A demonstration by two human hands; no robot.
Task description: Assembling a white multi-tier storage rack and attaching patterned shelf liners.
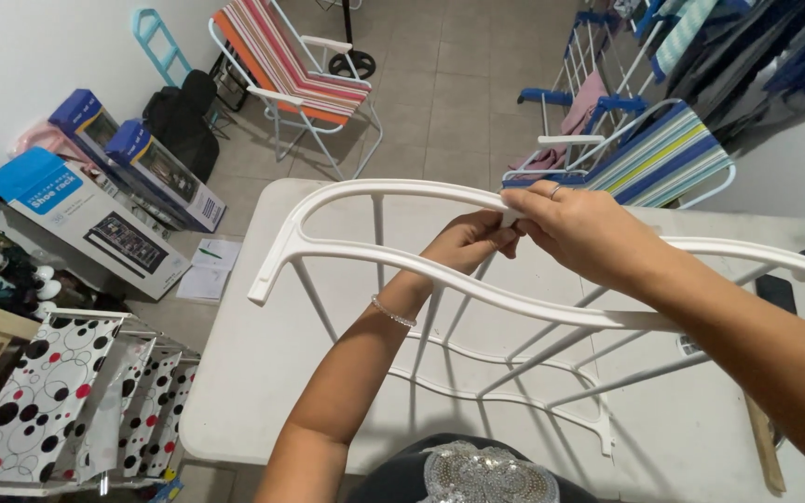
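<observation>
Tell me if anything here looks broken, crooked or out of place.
Nothing looks damaged or spilled. The white rack frame is held tilted above the white table, with the left hand and right hand both gripping its top curved rail. The boxes lie jumbled on the floor by the wall.

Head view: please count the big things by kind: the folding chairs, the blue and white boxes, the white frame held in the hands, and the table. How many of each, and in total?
Folding chairs: 2, one striped red and orange, one striped blue and green
Blue and white boxes: 3
White frame: 1, held by left hand and right hand
Table: 1
Total: 7
</observation>
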